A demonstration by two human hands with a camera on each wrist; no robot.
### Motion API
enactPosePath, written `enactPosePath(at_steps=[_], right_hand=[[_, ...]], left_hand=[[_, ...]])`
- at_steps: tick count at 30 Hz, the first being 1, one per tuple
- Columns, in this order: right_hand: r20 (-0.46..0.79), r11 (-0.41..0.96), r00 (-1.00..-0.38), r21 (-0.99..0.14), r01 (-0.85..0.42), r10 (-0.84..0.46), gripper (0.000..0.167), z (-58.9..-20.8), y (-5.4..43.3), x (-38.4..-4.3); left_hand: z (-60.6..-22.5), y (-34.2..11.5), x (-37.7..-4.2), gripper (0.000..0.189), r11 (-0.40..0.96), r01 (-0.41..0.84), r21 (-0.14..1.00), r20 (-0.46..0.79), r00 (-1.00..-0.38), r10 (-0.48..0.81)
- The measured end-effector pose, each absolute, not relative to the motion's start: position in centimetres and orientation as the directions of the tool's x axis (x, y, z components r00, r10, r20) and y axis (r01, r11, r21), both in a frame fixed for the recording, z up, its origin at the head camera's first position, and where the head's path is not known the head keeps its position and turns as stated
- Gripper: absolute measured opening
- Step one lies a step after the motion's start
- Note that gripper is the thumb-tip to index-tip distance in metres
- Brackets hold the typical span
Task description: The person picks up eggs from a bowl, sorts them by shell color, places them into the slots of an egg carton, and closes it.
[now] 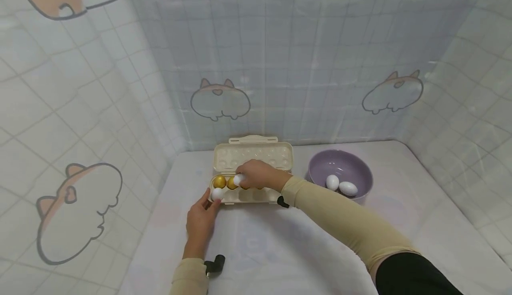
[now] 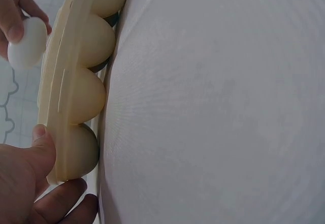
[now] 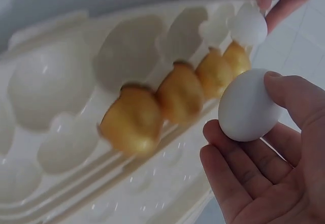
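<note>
An egg carton [image 1: 254, 197] in cream plastic lies with its lid [image 1: 224, 157] folded back at the far side. My left hand [image 1: 201, 221] grips the carton's left end, thumb on the rim and fingers lower down. Above the carton, my right hand [image 1: 260, 174] pinches a white egg [image 3: 249, 106] between thumb and fingers. Several golden eggs [image 3: 180, 93] sit side by side in the far row. One white egg [image 1: 217, 193] rests in the near row's left corner, beside my left fingertips. Other near-row wells [image 3: 129, 49] appear bare in the right wrist view.
To the right stands a purple bowl [image 1: 340, 158] with two white eggs [image 1: 340, 186] visible; my right sleeve passes in front of its near side. A pale cloth [image 1: 256, 250] covers the table. Sheets with tile lines and cartoon animals [image 1: 220, 101] hang at the back and sides.
</note>
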State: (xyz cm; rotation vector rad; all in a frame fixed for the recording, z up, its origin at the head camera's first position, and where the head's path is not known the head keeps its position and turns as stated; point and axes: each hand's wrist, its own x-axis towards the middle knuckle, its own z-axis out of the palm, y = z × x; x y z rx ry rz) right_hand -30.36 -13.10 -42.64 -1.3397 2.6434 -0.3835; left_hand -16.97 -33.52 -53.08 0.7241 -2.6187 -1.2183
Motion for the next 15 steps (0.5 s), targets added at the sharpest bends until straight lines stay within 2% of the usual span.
enactPosePath(at_steps=[4,11,15], right_hand=[[0.001,0.554,-0.568,-0.224,-0.802,-0.823,0.023,-43.8,-14.5,-29.9],[-0.036,0.578,-0.578,-0.128,-0.806,-0.815,0.025,-45.4,-16.3,-28.6],[-0.019,0.566,-0.566,-0.011,-0.824,-0.824,0.027,-45.7,-16.7,-27.9]], left_hand=[[-53.4,-33.5,-16.9,0.064,0.561,-0.346,0.752,-0.032,-0.869,-0.494],[-53.6,-33.6,-16.9,0.065,0.575,-0.327,0.75,-0.009,-0.874,-0.485],[-53.6,-33.7,-16.9,0.065,0.582,-0.321,0.747,0.002,-0.874,-0.485]])
